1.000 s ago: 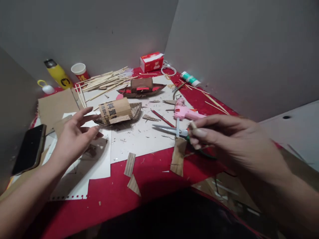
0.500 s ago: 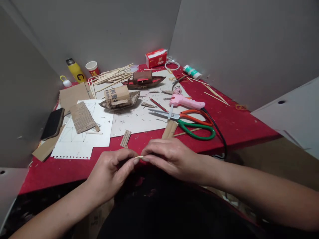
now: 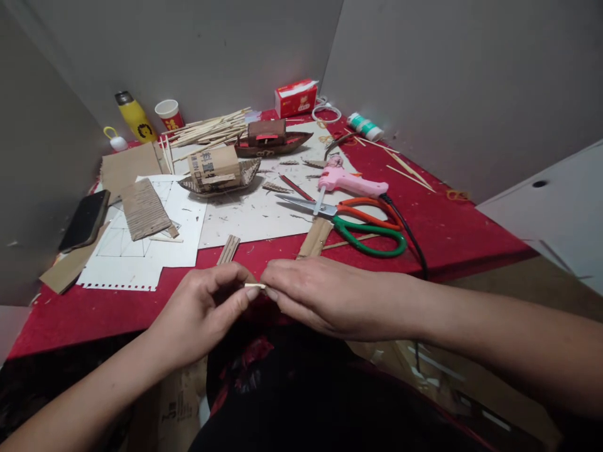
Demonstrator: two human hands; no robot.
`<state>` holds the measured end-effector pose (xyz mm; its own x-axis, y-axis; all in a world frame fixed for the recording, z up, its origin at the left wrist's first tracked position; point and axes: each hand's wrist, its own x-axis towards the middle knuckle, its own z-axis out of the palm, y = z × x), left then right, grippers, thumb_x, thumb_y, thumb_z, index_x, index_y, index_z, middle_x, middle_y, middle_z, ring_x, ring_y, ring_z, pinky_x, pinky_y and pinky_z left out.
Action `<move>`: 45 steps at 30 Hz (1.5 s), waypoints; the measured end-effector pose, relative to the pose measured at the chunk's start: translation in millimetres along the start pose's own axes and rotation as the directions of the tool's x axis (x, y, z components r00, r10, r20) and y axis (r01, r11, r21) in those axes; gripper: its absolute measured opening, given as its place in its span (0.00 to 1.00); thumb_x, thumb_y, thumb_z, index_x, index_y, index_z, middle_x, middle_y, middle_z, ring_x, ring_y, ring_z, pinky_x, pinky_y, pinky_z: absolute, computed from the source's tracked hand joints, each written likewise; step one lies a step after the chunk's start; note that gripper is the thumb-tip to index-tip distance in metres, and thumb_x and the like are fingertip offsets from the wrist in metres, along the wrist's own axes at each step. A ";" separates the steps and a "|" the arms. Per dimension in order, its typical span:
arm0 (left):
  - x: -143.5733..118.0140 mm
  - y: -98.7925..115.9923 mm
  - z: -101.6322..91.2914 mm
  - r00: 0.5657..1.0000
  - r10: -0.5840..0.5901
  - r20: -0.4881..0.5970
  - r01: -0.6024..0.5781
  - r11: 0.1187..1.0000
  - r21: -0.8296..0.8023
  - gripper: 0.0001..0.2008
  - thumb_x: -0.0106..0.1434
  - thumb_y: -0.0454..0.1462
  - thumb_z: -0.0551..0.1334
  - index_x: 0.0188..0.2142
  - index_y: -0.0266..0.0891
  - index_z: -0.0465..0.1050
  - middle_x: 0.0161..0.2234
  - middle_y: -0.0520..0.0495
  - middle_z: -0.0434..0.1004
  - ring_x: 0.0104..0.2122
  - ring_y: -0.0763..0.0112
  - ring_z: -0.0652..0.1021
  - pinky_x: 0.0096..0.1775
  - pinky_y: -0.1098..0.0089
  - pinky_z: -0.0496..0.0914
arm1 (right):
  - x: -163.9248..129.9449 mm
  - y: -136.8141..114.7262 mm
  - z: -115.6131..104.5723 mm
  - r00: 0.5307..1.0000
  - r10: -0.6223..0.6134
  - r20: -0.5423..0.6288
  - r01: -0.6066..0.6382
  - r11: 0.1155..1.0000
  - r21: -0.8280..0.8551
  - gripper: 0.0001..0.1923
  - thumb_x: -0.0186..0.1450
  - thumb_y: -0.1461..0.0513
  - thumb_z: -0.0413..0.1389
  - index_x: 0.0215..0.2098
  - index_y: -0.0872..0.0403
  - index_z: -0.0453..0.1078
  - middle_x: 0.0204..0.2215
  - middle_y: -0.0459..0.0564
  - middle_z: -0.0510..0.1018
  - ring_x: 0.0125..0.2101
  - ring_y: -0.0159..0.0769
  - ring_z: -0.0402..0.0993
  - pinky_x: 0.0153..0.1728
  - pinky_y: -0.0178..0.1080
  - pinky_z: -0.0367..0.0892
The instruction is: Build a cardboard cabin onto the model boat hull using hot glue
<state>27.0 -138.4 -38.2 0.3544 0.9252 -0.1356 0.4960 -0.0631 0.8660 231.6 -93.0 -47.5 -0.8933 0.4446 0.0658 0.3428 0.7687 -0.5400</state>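
Between thumb and forefinger, my left hand [image 3: 207, 307] pinches a short pale wooden stick [image 3: 254, 286] in front of the table's near edge. My right hand [image 3: 315, 295] is closed at the stick's right end, its thumb and fingertips together there. The back of that hand hides most of its fingers. Just beyond the hands lie a small corrugated cardboard piece [image 3: 228, 249] and a cardboard strip [image 3: 315, 238]. Scissors [image 3: 348, 220] with orange and green handles rest past my right hand, beside a pink glue gun [image 3: 351, 182].
A cardboard boat [image 3: 219, 172] and a brown model boat [image 3: 268, 139] stand on a white board [image 3: 235, 220]. Behind them are a pile of sticks [image 3: 207, 130], a paper cup [image 3: 168, 115], a yellow bottle [image 3: 136, 119] and a tissue pack [image 3: 296, 100]. A phone [image 3: 85, 220] lies left.
The pale stick shows more at my left fingertips, and my right hand has flattened and turned over it slightly. The view has shifted a little.
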 end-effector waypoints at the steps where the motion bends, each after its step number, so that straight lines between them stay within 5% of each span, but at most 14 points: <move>1: 2.4 1.0 -2.1 1.000 -0.008 -0.008 0.007 1.000 -0.024 0.11 0.65 0.41 0.60 0.30 0.38 0.73 0.24 0.52 0.73 0.26 0.74 0.72 0.29 0.74 0.67 | -0.1 1.1 -2.4 1.000 0.007 -0.013 -0.007 1.000 0.011 0.08 0.70 0.65 0.47 0.35 0.57 0.66 0.29 0.48 0.71 0.26 0.30 0.65 0.28 0.34 0.61; 4: 7.8 1.2 -10.0 0.996 -0.078 -0.044 0.069 0.980 -0.184 0.10 0.64 0.42 0.63 0.30 0.37 0.74 0.25 0.52 0.76 0.25 0.76 0.73 0.30 0.75 0.68 | -2.8 10.2 -10.3 0.982 0.041 -0.183 -0.031 0.998 0.055 0.11 0.72 0.63 0.45 0.35 0.56 0.67 0.26 0.47 0.72 0.25 0.29 0.67 0.27 0.33 0.61; 9: 11.2 -5.1 -19.8 0.985 -0.167 -0.039 0.140 0.914 -0.381 0.09 0.62 0.42 0.66 0.32 0.37 0.76 0.29 0.50 0.81 0.25 0.78 0.76 0.32 0.76 0.70 | -16.9 31.5 -18.6 0.836 0.190 -0.515 -0.098 0.975 0.200 0.16 0.72 0.59 0.45 0.28 0.53 0.64 0.19 0.43 0.70 0.18 0.27 0.65 0.22 0.32 0.60; 11: 12.2 -7.0 -21.5 0.982 -0.184 -0.040 0.154 0.907 -0.392 0.09 0.61 0.42 0.66 0.32 0.37 0.76 0.28 0.49 0.81 0.25 0.78 0.76 0.32 0.77 0.71 | -27.4 35.7 -20.9 0.741 0.232 -0.630 -0.150 0.972 0.181 0.19 0.71 0.59 0.48 0.22 0.53 0.62 0.16 0.42 0.66 0.17 0.26 0.60 0.20 0.33 0.56; 16: 17.0 -6.8 -27.5 0.980 -0.191 -0.054 0.159 0.920 -0.357 0.09 0.60 0.41 0.67 0.32 0.37 0.77 0.25 0.48 0.80 0.25 0.77 0.75 0.31 0.76 0.70 | -63.1 48.9 -30.5 0.383 0.379 -0.843 -0.243 0.921 0.304 0.23 0.70 0.57 0.53 0.17 0.53 0.60 0.13 0.41 0.61 0.16 0.25 0.55 0.19 0.34 0.53; 18: 20.5 -5.3 -29.4 0.983 -0.173 -0.063 0.140 0.925 -0.353 0.09 0.60 0.41 0.68 0.31 0.37 0.76 0.24 0.48 0.79 0.25 0.75 0.76 0.31 0.75 0.71 | -76.1 61.6 -34.5 0.331 0.393 -0.858 -0.327 0.901 0.286 0.18 0.68 0.57 0.54 0.22 0.54 0.65 0.16 0.44 0.66 0.18 0.26 0.60 0.20 0.33 0.57; 20: 25.7 -3.5 -29.6 0.984 -0.164 -0.071 0.127 0.920 -0.370 0.09 0.58 0.42 0.69 0.31 0.37 0.76 0.23 0.49 0.78 0.24 0.72 0.77 0.31 0.72 0.72 | -85.3 76.8 -37.3 0.374 0.387 -0.843 -0.423 0.880 0.217 0.08 0.65 0.58 0.57 0.35 0.55 0.70 0.23 0.47 0.73 0.23 0.30 0.68 0.24 0.34 0.63; 22: 32.5 -2.0 -28.4 0.984 -0.159 -0.084 0.115 0.914 -0.389 0.09 0.57 0.42 0.69 0.30 0.38 0.76 0.23 0.50 0.77 0.22 0.70 0.77 0.30 0.69 0.73 | -90.2 90.6 -39.3 0.437 0.391 -0.810 -0.485 0.861 0.154 0.13 0.62 0.58 0.58 0.43 0.56 0.69 0.30 0.50 0.76 0.28 0.34 0.72 0.28 0.35 0.65; 28: 53.9 -2.5 -31.4 0.973 -0.130 -0.189 0.047 0.919 -0.391 0.07 0.55 0.39 0.70 0.29 0.38 0.77 0.20 0.54 0.73 0.20 0.78 0.72 0.25 0.78 0.67 | -87.3 96.0 -48.8 0.501 0.418 -0.758 -0.585 0.809 0.059 0.20 0.67 0.52 0.49 0.20 0.52 0.62 0.15 0.43 0.62 0.17 0.30 0.57 0.21 0.35 0.54; 31: 59.3 -8.1 -40.9 0.955 -0.122 -0.270 0.000 0.912 -0.411 0.07 0.53 0.39 0.72 0.29 0.39 0.77 0.21 0.54 0.75 0.21 0.79 0.73 0.26 0.79 0.67 | -78.1 80.0 -47.2 0.570 0.418 -0.708 -0.511 0.855 0.094 0.22 0.69 0.52 0.45 0.19 0.51 0.58 0.15 0.43 0.60 0.17 0.29 0.56 0.20 0.35 0.53; 37: 61.7 -20.6 -52.3 0.900 -0.131 -0.415 0.014 0.962 -0.273 0.07 0.54 0.40 0.71 0.31 0.39 0.80 0.21 0.52 0.77 0.23 0.79 0.74 0.30 0.79 0.69 | -39.5 47.7 -24.1 0.773 0.336 -0.538 -0.250 0.941 0.229 0.07 0.66 0.58 0.52 0.34 0.53 0.68 0.25 0.47 0.75 0.25 0.33 0.71 0.27 0.35 0.66; 39: 61.5 -20.9 -49.7 0.889 -0.123 -0.442 -0.004 0.961 -0.277 0.07 0.54 0.40 0.71 0.30 0.39 0.80 0.22 0.53 0.77 0.23 0.79 0.75 0.29 0.79 0.69 | -19.7 40.3 -17.4 0.807 0.445 -0.388 -0.225 0.839 0.495 0.08 0.66 0.57 0.53 0.35 0.53 0.69 0.23 0.46 0.75 0.22 0.32 0.72 0.23 0.34 0.66; 42: 62.0 -19.6 -40.7 0.865 -0.108 -0.490 -0.060 0.948 -0.314 0.07 0.54 0.39 0.72 0.29 0.39 0.80 0.23 0.53 0.77 0.23 0.79 0.75 0.29 0.79 0.69 | 14.1 34.0 -9.1 0.785 0.605 -0.134 -0.229 0.484 0.845 0.08 0.64 0.58 0.57 0.36 0.55 0.70 0.19 0.43 0.73 0.15 0.28 0.67 0.15 0.31 0.62; 45: 63.9 -20.1 -29.6 0.870 -0.117 -0.478 -0.079 0.926 -0.369 0.07 0.54 0.39 0.72 0.31 0.39 0.80 0.23 0.53 0.77 0.23 0.78 0.75 0.29 0.79 0.69 | 45.7 34.2 0.8 0.763 0.634 -0.125 -0.054 0.256 0.965 0.05 0.61 0.62 0.60 0.33 0.57 0.71 0.18 0.42 0.73 0.16 0.25 0.67 0.16 0.28 0.62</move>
<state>16.3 -67.0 -50.0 -0.1288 0.9916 0.0109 0.1387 0.0071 0.9903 202.3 -46.8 -63.7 -0.4283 0.8841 -0.1868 -0.1442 -0.2709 -0.9517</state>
